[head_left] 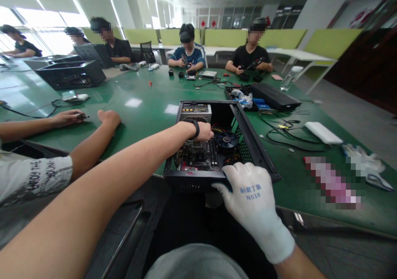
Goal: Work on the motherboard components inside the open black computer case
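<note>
An open black computer case lies at the table edge in front of me. My left hand, bare with a black wristband, reaches inside it. Its fingers are curled closed beside thin coloured wires; what they pinch, if anything, is hidden. Just right of them is a round black fan. Below the hand shows a motherboard, and a power supply sits at the case's far left corner. Wearing a white glove, my right hand grips the near rim of the case, thumb outside and fingers over the edge.
At left, a co-worker's two hands rest on the green table. Black cables, a white box and gloves lie at right. Behind them is a black case. Several people sit across the table.
</note>
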The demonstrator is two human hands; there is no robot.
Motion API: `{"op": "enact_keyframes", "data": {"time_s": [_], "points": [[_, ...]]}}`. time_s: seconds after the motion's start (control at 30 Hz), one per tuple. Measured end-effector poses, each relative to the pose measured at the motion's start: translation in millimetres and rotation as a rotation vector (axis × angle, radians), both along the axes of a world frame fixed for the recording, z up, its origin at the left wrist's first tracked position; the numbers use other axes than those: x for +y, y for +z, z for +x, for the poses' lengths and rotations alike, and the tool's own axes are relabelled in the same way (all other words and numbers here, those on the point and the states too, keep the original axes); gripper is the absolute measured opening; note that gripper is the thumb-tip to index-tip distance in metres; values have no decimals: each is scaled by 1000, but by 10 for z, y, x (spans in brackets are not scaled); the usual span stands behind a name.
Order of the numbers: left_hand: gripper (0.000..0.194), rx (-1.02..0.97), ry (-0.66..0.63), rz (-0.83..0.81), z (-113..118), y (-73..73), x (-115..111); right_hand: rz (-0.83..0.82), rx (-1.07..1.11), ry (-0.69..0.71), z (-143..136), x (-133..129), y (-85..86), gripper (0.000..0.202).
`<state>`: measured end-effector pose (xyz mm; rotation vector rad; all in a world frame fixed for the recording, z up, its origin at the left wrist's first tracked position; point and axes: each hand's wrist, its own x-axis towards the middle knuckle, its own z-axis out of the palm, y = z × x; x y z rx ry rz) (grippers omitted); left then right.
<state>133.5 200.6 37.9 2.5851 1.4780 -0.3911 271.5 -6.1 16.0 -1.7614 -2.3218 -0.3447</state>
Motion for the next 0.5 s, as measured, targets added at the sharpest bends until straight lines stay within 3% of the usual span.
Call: {"op": "enact_keyframes", "data": {"time_s": [0.17,0.33,0.5], "points": [[50,-230,107,140,-176,280,133,18,-63,-20,32,534,9,35],[48,-471,190,234,-327,500,118,20,-82,-49,27,1428,18,44],[43,-614,201,306,-416,597,25,2,-99,-97,-50,2257,75,48]]}}
